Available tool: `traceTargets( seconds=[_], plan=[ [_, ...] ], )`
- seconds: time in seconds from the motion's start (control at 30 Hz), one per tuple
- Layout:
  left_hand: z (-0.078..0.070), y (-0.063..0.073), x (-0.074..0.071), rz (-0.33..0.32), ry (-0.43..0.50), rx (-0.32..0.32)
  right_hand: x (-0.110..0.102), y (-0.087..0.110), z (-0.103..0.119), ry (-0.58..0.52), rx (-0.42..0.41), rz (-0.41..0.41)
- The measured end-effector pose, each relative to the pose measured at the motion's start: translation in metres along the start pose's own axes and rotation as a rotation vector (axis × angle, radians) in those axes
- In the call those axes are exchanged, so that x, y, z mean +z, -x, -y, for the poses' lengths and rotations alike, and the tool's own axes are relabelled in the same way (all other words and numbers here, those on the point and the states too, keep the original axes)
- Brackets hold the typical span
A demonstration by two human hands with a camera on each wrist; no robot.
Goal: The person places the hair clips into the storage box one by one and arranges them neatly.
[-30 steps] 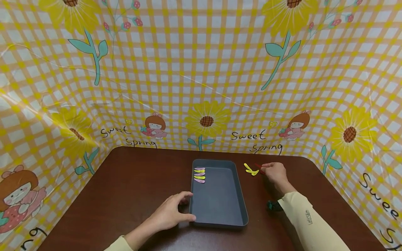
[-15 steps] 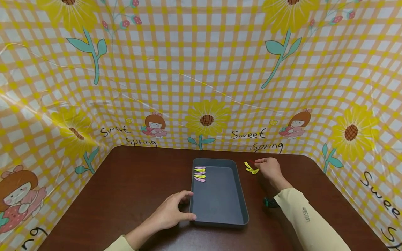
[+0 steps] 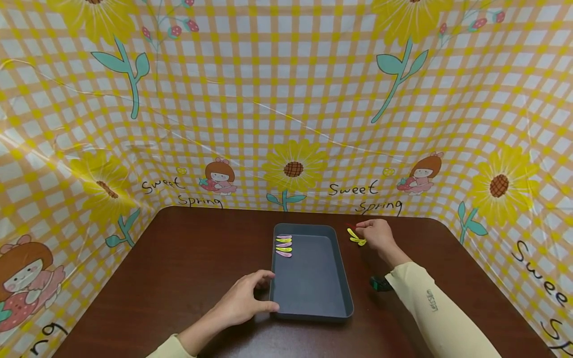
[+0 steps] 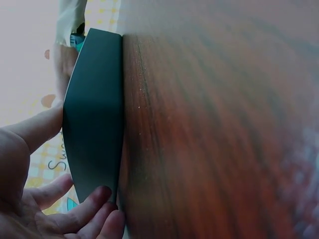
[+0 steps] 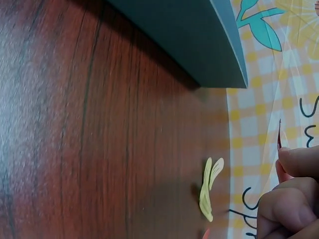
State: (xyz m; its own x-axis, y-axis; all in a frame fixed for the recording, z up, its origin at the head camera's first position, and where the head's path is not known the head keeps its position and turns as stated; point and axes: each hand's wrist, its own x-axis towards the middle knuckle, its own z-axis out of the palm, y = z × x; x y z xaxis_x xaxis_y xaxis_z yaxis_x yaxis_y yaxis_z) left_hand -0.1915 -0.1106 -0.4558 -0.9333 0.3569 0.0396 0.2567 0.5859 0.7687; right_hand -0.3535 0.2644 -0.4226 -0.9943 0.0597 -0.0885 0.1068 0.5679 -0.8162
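My left hand (image 3: 243,300) grips the left wall of a dark grey rectangular baking tray (image 3: 313,315). In the left wrist view, its thumb and index finger meet the rim while the other fingertips lie against the outer wall (image 4: 94,114). Beyond the tray's far right corner, my right hand (image 3: 377,234) pinches a slim red hair clip (image 5: 279,137). Just below that hand, several yellow hair clips (image 3: 357,240) lie in a small heap on the table. Inside the tray, a column of pink and yellow hair clips (image 3: 284,245) runs along the far left side.
The dark wooden table (image 3: 201,248) is backed by a checked, flower-printed cloth (image 3: 250,124). A bit of another red thing (image 5: 206,233) shows at the bottom of the right wrist view. A black and green band (image 3: 380,284) shows under my right sleeve.
My right hand has moved left and away from me, over the yellow clips, holding the red hair clip. My left hand stays on the tray.
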Motion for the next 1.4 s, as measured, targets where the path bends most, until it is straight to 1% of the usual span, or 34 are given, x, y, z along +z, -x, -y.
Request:
traceTargets(
  seconds=[0.27,0.47,0.7,0.8,1.07,1.23,1.4],
  plan=[
    [-0.001,0.0,0.001,-0.006,0.009,-0.001,0.007,0.003,0.013,0.011,-0.029,0.009],
    [0.0,0.0,0.001,-0.009,0.019,0.002,0.012,0.004,0.022,0.029,-0.047,0.033],
    [0.001,0.0,0.001,-0.008,0.022,0.006,0.018,0.003,0.028,-0.011,-0.042,0.078],
    [0.001,0.0,0.002,-0.006,0.024,0.009,0.022,0.004,0.03,-0.032,-0.056,0.09],
    [0.002,-0.001,0.002,0.0,0.028,0.0,0.032,0.0,0.038,0.004,-0.046,0.094],
    [0.002,-0.001,0.002,-0.005,0.026,0.007,0.038,0.0,0.044,0.0,-0.062,0.1],
    [0.002,-0.001,0.002,0.0,0.029,0.002,0.046,0.0,0.049,-0.011,-0.057,0.11]
  ],
)
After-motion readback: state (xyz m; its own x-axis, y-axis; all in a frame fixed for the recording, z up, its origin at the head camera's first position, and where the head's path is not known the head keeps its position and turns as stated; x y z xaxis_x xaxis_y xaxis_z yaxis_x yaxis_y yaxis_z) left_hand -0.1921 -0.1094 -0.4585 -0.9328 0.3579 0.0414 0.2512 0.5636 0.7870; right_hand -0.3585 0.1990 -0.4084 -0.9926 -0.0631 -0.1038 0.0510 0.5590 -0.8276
